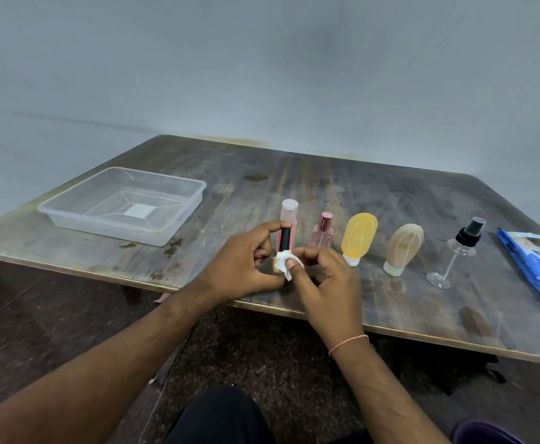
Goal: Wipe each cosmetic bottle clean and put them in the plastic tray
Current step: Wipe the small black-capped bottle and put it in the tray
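Note:
My left hand grips a small bottle with a black cap, held upright over the table's near edge. My right hand pinches a white wipe against the bottle's lower part. Behind the hands stand a tall pink bottle and a small pink perfume bottle. To the right lie a yellow tube, a beige tube and a clear spray bottle with a black pump. The clear plastic tray sits at the far left with nothing in it.
A blue pack of wipes lies at the table's right edge. The worn wooden table stands against a pale wall. Dark floor and my knee show below the table's front edge.

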Action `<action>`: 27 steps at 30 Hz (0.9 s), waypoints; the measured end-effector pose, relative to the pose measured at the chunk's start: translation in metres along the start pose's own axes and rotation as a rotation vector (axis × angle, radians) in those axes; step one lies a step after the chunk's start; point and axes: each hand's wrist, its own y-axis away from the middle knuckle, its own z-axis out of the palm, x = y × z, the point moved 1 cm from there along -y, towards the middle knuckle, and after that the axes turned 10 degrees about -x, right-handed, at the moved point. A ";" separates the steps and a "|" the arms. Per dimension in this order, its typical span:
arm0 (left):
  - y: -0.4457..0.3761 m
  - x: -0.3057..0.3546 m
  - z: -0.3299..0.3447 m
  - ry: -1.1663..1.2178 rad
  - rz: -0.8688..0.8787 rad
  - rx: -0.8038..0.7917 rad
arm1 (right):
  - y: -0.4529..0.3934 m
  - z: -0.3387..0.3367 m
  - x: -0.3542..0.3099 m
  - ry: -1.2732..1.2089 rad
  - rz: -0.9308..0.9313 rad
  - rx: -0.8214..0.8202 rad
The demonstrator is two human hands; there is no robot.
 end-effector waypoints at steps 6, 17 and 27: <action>0.001 0.008 0.001 0.026 0.009 -0.154 | -0.005 -0.005 -0.006 -0.146 0.127 0.065; 0.002 0.005 0.003 0.054 0.012 -0.133 | -0.009 -0.015 -0.005 -0.403 0.280 -0.113; 0.002 0.007 0.000 0.044 0.004 -0.185 | -0.017 -0.014 -0.011 -0.643 0.374 -0.023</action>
